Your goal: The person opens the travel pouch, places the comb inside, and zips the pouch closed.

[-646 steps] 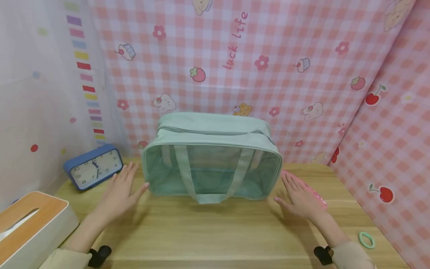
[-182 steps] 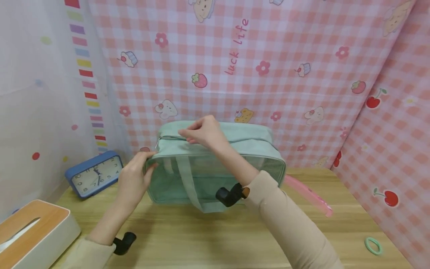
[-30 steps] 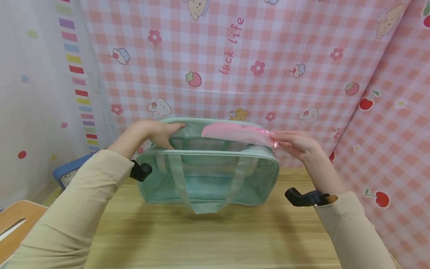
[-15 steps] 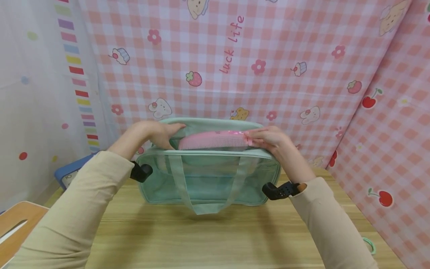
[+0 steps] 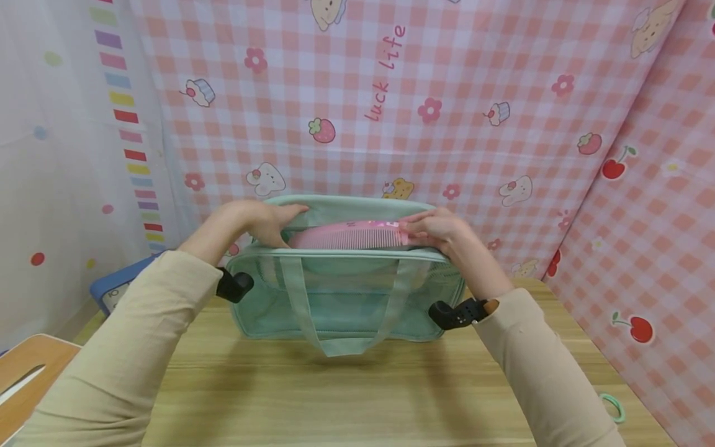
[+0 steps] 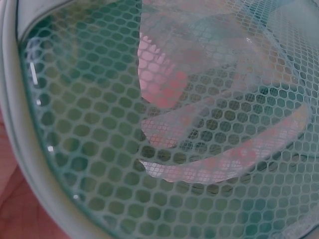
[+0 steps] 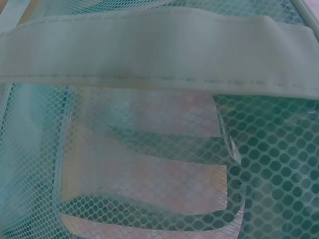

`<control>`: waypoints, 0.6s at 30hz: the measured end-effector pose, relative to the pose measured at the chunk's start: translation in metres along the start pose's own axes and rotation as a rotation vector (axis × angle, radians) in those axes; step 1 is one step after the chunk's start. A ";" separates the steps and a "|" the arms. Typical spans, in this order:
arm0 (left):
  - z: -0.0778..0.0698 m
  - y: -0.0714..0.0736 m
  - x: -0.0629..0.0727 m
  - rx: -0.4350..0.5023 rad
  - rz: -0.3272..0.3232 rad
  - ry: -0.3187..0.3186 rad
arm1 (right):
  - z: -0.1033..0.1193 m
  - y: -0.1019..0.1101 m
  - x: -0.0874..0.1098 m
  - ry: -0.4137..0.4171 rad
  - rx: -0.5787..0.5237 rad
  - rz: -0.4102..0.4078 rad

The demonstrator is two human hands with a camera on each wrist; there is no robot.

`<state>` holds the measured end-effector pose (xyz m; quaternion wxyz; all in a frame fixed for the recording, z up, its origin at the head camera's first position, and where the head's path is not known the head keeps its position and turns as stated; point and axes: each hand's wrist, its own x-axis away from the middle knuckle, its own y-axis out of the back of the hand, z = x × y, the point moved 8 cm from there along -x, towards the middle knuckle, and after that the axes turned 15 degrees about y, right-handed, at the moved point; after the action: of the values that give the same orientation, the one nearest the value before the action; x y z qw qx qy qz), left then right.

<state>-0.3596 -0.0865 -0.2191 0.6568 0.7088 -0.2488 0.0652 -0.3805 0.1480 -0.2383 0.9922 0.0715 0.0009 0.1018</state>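
A mint-green bag (image 5: 346, 304) with see-through panels stands unzipped in the head view. At the left end of its mouth my left hand (image 5: 267, 222) rests with thumb and fingers spread across the opening. My right hand (image 5: 432, 226) pinches the right end of a pink comb (image 5: 352, 236). The comb lies lengthwise in the mouth, teeth down, its lower edge behind the front rim. Close up, the left wrist view shows the bag's mesh panel (image 6: 109, 149). A pale fabric band (image 7: 149, 50) crosses the mesh in the right wrist view; neither wrist view shows fingers clearly.
A blue clock (image 5: 114, 285) stands behind my left sleeve. The tissue box (image 5: 41, 366) is at the left edge of the wooden table (image 5: 335, 403). At the right lies a green ring (image 5: 612, 408), partly behind my sleeve. Pink checked cloth (image 5: 357, 155) hangs behind the bag.
The bag's zipper has been opened. My right hand has taken the comb from the table, then moved it left and down into the bag's mouth. The left hand stays at the opening.
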 end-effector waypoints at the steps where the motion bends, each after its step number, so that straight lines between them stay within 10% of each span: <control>1: 0.000 0.000 0.000 0.001 0.000 0.001 | 0.000 0.000 0.000 -0.002 0.004 0.002; 18: 0.002 -0.001 -0.002 0.011 -0.005 -0.003 | 0.001 0.006 0.007 0.051 -0.043 0.021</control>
<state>-0.3611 -0.0880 -0.2205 0.6525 0.7132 -0.2479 0.0639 -0.3752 0.1552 -0.2368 0.9920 0.0476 0.0234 0.1142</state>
